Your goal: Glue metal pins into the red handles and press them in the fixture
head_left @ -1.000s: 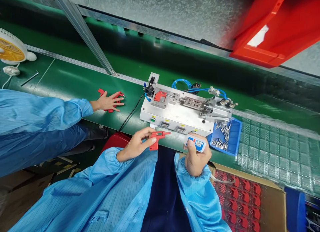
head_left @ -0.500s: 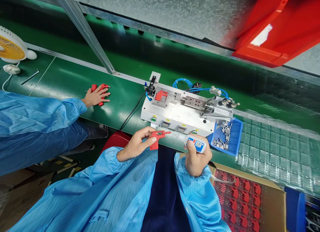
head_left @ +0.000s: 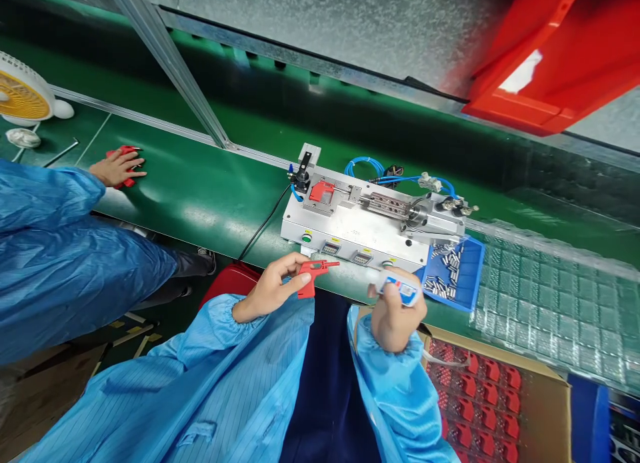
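Between the thumb and fingers of my left hand [head_left: 273, 286] is a red pistol-shaped plastic part [head_left: 309, 280], its thin barrel pointing right. My right hand [head_left: 399, 316] is wrapped round a small white bottle with a blue label [head_left: 404, 291]; it is a little blurred, and its narrow end points left. A gap separates the bottle from the red part. Just beyond both hands stands a metal bench fixture [head_left: 360, 226]. Another red part [head_left: 323, 192] lies in the nest at its left end.
A blue bin [head_left: 473, 276] of metal pins sits right of the fixture, beside clear plastic trays [head_left: 545, 283]. Below is a cardboard box [head_left: 545, 410] with red parts. At the left, a co-worker's hand [head_left: 116, 168] covers red parts near a fan [head_left: 25, 93].
My right hand has shifted the bottle slightly right and tilted it. My left hand is nearly still. The co-worker's hand has slid red parts left along the bench.
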### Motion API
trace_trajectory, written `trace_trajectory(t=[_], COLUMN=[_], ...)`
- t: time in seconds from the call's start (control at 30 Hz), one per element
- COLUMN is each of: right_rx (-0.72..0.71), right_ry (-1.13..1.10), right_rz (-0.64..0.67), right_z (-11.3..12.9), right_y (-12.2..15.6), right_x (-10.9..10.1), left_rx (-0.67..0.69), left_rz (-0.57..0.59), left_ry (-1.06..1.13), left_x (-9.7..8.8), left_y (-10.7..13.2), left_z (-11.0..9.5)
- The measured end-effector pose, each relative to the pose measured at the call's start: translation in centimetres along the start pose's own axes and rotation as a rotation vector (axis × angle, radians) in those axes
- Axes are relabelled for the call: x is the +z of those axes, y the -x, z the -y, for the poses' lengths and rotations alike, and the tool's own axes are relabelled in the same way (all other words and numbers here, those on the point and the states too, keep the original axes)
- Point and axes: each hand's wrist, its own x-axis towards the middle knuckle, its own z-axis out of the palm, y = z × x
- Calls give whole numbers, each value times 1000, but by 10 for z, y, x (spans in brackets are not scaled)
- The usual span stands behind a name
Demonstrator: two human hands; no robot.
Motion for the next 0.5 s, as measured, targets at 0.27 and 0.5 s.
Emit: trace_trajectory(t=[0.27,0.5], right_rx=[243,249], right_ry=[41,510], right_rz=[194,164], right_z=[-94,-194], right_y=[-2,34], right_x=[-41,-25], left_rx=[-42,-108], left_rz=[-67,-54], left_ry=[26,-51], left_x=[-4,-16], left_y=[-2,3], left_z=[4,40])
